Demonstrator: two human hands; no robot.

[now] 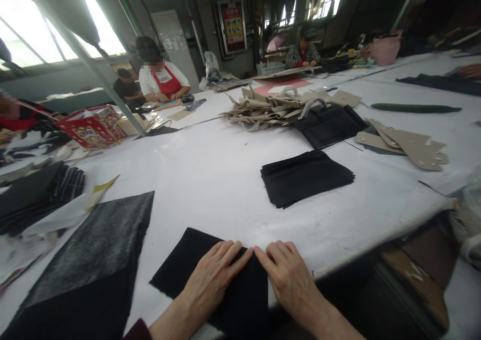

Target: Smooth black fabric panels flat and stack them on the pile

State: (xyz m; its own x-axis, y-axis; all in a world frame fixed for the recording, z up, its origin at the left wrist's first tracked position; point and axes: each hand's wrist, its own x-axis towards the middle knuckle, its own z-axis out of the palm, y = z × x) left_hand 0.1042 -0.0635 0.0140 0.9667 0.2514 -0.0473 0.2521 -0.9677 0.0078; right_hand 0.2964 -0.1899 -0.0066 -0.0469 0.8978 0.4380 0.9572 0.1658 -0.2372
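A piece of black fabric [240,305] lies at the table's near edge, under my hands. My left hand [216,270] rests on its upper part, fingers drawn together and curled onto the cloth, thumb reaching to the top right edge. At the right corner, my right hand [285,272] has its fingers bent and its thumb tip at the same edge, almost meeting the left thumb. Both hands look closed on the cloth, though the fingertips are partly hidden. Ahead to the right sits a stack of black fabric pieces [306,177].
To the left lie a larger dark sheet [93,250] and a folded dark stack [33,195]. Farther off are a black bag [328,124], a beige pile [263,107], beige cut pieces [409,142] and a red patterned box [93,127]. Co-workers [165,79] sit across the white table [210,180].
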